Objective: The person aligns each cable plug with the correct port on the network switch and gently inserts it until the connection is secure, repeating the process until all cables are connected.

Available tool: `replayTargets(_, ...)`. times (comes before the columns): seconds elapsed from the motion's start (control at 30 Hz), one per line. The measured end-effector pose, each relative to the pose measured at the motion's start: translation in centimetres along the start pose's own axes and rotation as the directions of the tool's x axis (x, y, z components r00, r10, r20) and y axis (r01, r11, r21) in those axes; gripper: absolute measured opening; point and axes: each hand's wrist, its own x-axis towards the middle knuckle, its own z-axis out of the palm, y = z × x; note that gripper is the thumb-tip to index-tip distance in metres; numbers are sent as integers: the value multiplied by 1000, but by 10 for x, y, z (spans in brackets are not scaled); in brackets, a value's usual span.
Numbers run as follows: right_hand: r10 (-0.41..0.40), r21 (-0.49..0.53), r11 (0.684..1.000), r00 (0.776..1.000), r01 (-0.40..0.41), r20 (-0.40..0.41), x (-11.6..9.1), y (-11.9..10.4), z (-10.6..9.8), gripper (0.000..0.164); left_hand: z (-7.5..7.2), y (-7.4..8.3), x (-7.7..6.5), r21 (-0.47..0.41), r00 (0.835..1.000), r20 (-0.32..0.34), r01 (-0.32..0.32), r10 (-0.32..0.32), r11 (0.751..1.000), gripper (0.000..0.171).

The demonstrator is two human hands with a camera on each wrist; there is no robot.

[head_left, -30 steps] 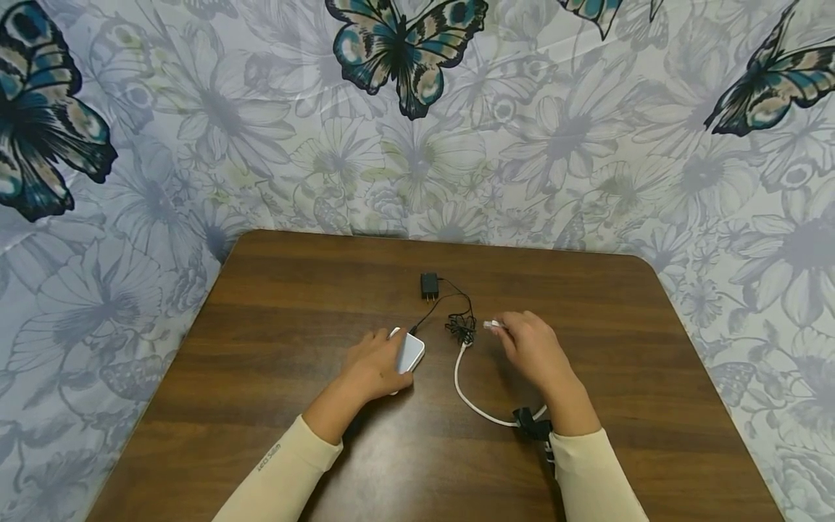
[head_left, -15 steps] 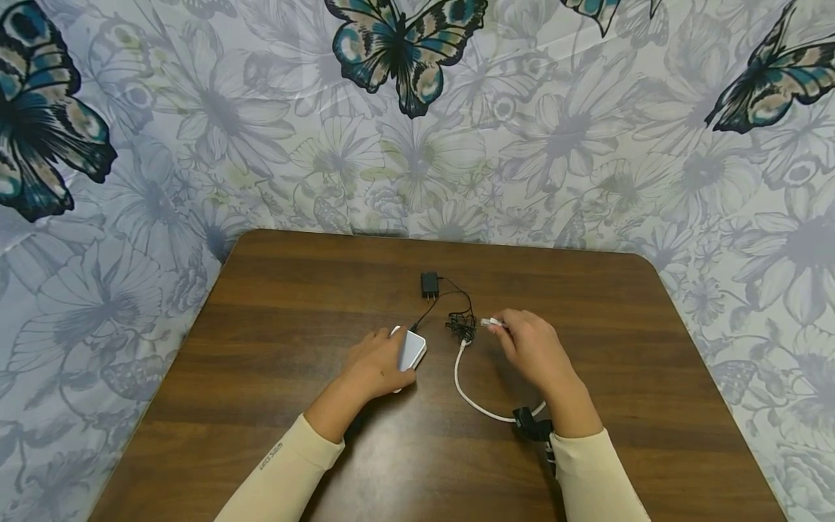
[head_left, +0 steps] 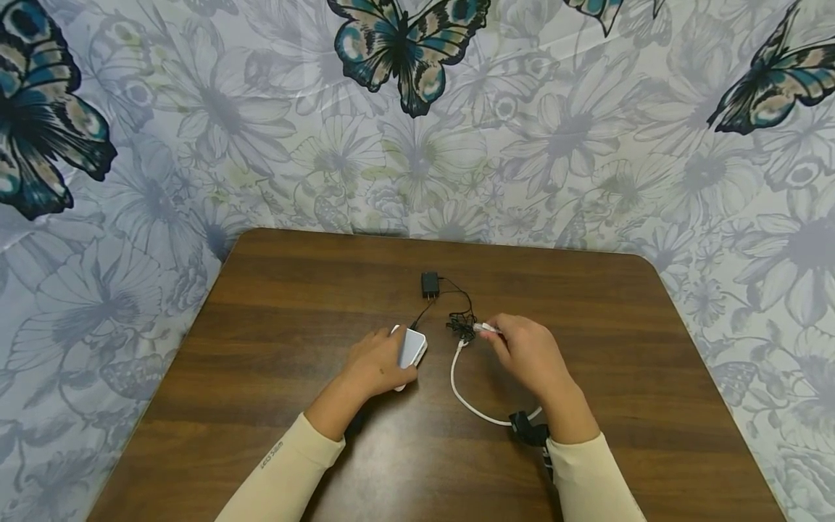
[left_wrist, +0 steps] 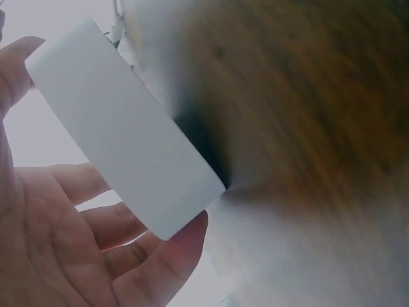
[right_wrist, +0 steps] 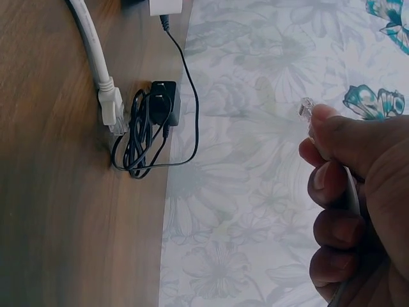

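Observation:
My left hand (head_left: 378,366) grips a small white box-shaped device (head_left: 412,349) by its two ends, left of the table's middle. The left wrist view shows the blank white face of the device (left_wrist: 124,128) between thumb and fingertips. A thin black lead runs into its far end. My right hand (head_left: 531,355) pinches the clear plug (right_wrist: 306,107) of a white network cable (head_left: 479,413), its tip pointing away from the fingers. The cable's other plug (right_wrist: 112,110) lies on the table against the bundled black lead (right_wrist: 136,137).
A black power adapter (head_left: 430,285) lies behind the bundle, prongs toward me. Something black (head_left: 530,429) is at the right wrist beside the white cable. The brown wooden table (head_left: 293,283) ends at a floral, butterfly-printed backdrop (head_left: 554,145).
My right hand has shifted slightly left and toward me with the plug, which now appears beside the black bundle. My left hand and the white device have barely moved.

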Motion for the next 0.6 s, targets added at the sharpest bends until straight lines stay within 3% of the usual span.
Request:
replayTargets(0.23, -39, -27, 999, 999, 39, -14, 1, -5, -1, 16, -3, 1, 1, -20, 1000, 18, 12, -11, 1000, 78)
replayTargets(0.6, -98, 16, 995, 994, 97, 47, 3, -16, 1, 15, -3, 1, 0, -68, 1000, 15, 23, -22, 997, 79)
